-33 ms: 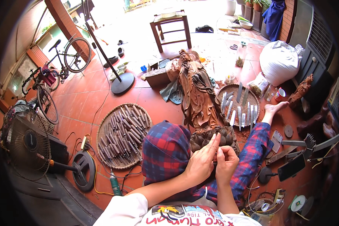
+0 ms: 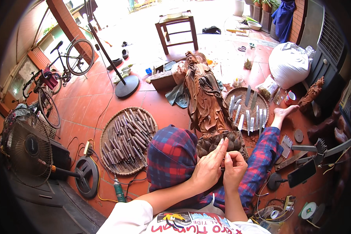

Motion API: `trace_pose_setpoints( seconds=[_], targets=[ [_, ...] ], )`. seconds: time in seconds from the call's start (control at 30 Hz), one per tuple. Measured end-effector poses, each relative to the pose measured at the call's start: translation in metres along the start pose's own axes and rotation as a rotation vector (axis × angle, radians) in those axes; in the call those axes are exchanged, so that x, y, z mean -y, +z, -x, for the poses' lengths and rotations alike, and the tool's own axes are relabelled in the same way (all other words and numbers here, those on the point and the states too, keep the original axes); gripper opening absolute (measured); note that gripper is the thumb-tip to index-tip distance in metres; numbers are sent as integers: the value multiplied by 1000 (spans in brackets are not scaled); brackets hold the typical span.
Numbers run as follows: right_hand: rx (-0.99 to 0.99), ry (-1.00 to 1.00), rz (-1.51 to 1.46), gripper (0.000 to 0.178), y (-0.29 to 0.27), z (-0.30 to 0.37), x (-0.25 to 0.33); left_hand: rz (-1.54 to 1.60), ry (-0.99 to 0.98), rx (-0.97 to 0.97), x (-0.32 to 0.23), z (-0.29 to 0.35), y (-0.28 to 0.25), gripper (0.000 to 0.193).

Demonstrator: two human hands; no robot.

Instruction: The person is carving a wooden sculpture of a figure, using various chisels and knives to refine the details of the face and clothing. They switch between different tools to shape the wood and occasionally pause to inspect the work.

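My left hand [image 2: 208, 167] reaches over my lap with its fingers stretched out and held close together, pointing away from me. I see nothing held in it. Right beside it, my right hand [image 2: 235, 163] has thumb and fingers closed in a pinch near the left fingertips. Anything in that pinch is hidden or too small to make out. Just beyond both hands is the petalled base [image 2: 210, 145] of a carved wooden statue [image 2: 207, 97], a robed figure lying back with its head on a wooden block [image 2: 162, 81].
To the left, a round woven tray [image 2: 104, 155] holds several wood-handled carving tools [image 2: 129, 136]. Flat metal blades [image 2: 247, 117] lie on another woven tray [image 2: 266, 102] at the right. A fan [image 2: 30, 146], a green power tool [image 2: 119, 191], cords and a phone on a stand [image 2: 302, 174] surround me.
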State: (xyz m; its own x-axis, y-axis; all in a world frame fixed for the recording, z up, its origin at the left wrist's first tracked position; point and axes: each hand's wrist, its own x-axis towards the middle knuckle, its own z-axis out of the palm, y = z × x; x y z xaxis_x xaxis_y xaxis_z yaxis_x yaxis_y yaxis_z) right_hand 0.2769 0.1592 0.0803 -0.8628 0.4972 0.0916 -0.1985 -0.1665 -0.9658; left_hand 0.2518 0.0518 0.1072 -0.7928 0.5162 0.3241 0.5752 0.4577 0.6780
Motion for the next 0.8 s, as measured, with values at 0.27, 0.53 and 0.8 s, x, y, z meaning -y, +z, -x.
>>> trace_pose_setpoints(
  seconds=[0.27, 0.53, 0.8],
  targets=[
    [-3, -43, 24, 9, 0, -1, 0, 10, -11, 24, 0, 0, 0, 97],
    [9, 34, -78, 11, 3, 1, 11, 47, -20, 28, -5, -2, -5, 99],
    [32, -92, -6, 12, 1, 0, 7, 70, 3, 63, -7, -4, -9, 96]
  ],
)
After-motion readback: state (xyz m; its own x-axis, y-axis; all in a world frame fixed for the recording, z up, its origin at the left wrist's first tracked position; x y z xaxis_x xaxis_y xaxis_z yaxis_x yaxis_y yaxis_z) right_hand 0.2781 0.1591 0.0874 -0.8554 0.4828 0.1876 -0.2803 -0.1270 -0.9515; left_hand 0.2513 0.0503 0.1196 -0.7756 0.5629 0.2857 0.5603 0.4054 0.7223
